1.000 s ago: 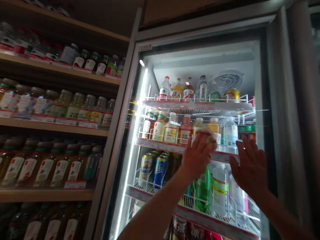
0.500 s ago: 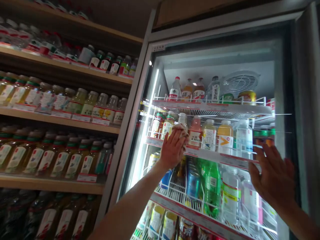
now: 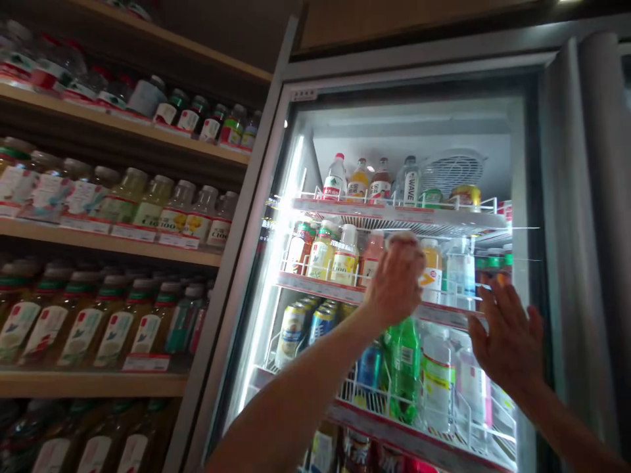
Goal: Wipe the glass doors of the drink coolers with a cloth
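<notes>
A cloth (image 3: 405,240) is held by the left hand (image 3: 396,282) against the glass door (image 3: 419,108); the right hand (image 3: 510,341) is raised nearby, its grip wide.

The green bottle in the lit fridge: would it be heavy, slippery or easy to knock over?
The green bottle could feel heavy for its size if full, though its fill level is hard to tell. Its smooth, shiny side may be slippery. Being taller than it is wide, it would probably tip if pushed near the top.
</notes>
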Demonstrator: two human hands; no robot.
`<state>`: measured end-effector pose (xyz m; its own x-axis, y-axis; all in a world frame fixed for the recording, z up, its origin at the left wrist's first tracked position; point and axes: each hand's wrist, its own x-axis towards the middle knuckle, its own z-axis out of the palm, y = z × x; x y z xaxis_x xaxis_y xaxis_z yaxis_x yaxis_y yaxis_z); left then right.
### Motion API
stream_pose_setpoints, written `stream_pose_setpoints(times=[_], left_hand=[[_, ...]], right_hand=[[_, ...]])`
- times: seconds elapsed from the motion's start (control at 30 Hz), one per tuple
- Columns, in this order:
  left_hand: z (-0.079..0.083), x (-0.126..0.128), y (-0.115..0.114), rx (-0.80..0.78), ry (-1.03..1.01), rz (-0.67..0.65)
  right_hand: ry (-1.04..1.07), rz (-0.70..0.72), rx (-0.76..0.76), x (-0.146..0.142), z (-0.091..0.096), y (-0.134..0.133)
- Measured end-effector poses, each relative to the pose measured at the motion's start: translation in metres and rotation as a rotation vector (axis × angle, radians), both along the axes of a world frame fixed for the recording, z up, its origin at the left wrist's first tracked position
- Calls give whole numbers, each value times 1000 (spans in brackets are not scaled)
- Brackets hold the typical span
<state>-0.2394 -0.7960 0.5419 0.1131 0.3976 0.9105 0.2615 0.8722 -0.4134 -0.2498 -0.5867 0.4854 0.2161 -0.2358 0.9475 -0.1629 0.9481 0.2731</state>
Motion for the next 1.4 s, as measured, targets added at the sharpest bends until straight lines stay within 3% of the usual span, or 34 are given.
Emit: stream_pose_setpoints(times=[0.07, 0.13, 0.23, 0.3, 0.33, 0.4, 0.57, 0.63, 0.7, 0.8, 0.87, 0.9, 0.97, 1.07, 1.13, 1.2, 1.33, 1.4], left_hand=[[-7, 2, 5, -205, 11, 13], [-2, 5, -25, -165, 22, 43], [24, 8, -98, 314, 40, 67], [37, 6, -129, 556, 74, 53], [40, 4, -132, 604, 78, 37], [33, -2, -110, 544, 74, -1], [-11, -1, 7, -67, 33, -71], [-17, 0, 20, -194, 31, -65], [-11, 1, -1, -129, 29, -51], [11, 0, -65, 247, 40, -25], [21, 0, -93, 428, 66, -14], [22, 0, -95, 464, 75, -14], [14, 0, -77, 406, 71, -22], [-9, 1, -23, 100, 40, -42], [-17, 1, -5, -66, 24, -44], [-14, 2, -20, -52, 13, -22], [14, 5, -101, 415, 46, 34], [18, 7, -121, 562, 64, 51]], right_hand=[[1, 14, -2, 0, 0, 1], [-12, 22, -12, 0, -1, 1], [-21, 20, -28, 0, -1, -1], [-28, 9, -42, 1, -1, -3], [-32, 6, -47, 1, -1, -3], [-27, 5, -57, 1, -1, -3], [-2, 27, -87, 3, 0, 2], [-24, 22, -67, 4, 0, 4], [-47, 10, -51, 5, -1, 6], [-69, 5, -45, 5, -2, 6], [-71, 13, -59, 5, -3, 5], [-77, 15, -64, 5, -3, 4], [-82, 20, -74, 4, -3, 4], [-81, 21, -65, 5, -3, 5], [-73, 19, -55, 6, -2, 7], [-74, 13, -48, 6, -2, 8], [-72, 27, -50, 5, -4, 7], [-66, 40, -56, 4, -4, 6]])
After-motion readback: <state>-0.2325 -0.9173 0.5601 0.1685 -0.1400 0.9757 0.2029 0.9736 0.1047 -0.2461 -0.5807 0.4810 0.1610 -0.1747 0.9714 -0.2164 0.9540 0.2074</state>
